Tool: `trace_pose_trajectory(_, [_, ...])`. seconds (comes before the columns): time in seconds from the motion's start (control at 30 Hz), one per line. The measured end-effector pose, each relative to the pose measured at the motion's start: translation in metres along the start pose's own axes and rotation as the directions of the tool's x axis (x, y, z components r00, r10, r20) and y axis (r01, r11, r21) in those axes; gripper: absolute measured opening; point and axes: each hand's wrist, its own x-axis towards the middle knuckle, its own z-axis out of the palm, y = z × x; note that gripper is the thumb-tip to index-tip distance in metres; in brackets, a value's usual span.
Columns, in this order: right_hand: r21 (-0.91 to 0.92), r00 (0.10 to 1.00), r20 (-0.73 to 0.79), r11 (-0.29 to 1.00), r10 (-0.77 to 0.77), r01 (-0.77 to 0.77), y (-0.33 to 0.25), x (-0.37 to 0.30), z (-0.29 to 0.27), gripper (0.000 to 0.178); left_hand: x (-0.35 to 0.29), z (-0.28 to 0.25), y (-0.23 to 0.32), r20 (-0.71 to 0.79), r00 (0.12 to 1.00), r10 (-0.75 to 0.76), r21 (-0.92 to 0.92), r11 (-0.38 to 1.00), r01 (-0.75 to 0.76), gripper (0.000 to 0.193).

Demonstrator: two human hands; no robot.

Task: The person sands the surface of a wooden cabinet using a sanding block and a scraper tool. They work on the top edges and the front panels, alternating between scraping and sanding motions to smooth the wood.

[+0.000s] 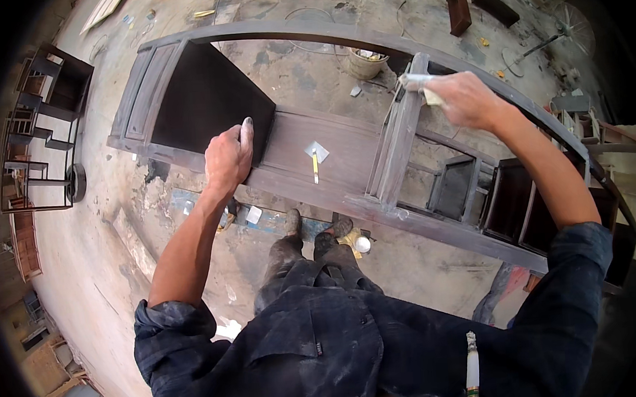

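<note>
A long dark wooden cabinet frame [287,182], dusty grey on its rails, lies across in front of me. My right hand [466,99] is closed around a folded pale sheet [434,96], its fingers at the far end of the cross rail [395,145]. The kind of sheet is not plain. Over the near rail at the left, by the dark panel [207,95], my left hand [228,157] is curled with its whitened thumb pointing up. Whatever its fingers may hold is hidden. Between the hands a slim yellow tool [315,168] rests partly on a small pale square [317,152].
Beyond the frame stands a pale bucket [365,64]. Two dark drawers [459,11] and a pedestal fan [568,32] are at the far right. A shelf unit [51,121] stands left. Near my feet are a white cup [362,245] and scraps on the stained concrete floor [100,250].
</note>
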Motion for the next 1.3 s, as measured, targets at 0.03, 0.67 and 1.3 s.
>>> trace_pose_trajectory(0.03, [0.002, 0.998, 0.067, 1.000, 0.017, -0.018, -0.007, -0.004, 0.000, 0.048, 0.003, 0.005, 0.001, 0.002, 1.000, -0.001, -0.020, 1.000, 0.001, 0.054])
trace_pose_trajectory(0.67, [0.281, 0.936, 0.166, 0.895, 0.310, -0.346, -0.223, -0.051, 0.044, 0.071, -0.002, -0.003, 0.006, 0.047, 0.997, -0.059, 0.035, 0.998, 0.057, 0.057])
trace_pose_trajectory(1.3, [0.223, 0.898, 0.016, 0.874, 0.440, -0.432, -0.245, -0.045, 0.050, 0.067, 0.001, -0.002, 0.007, 0.073, 0.997, -0.020, -0.004, 1.000, 0.020, 0.059])
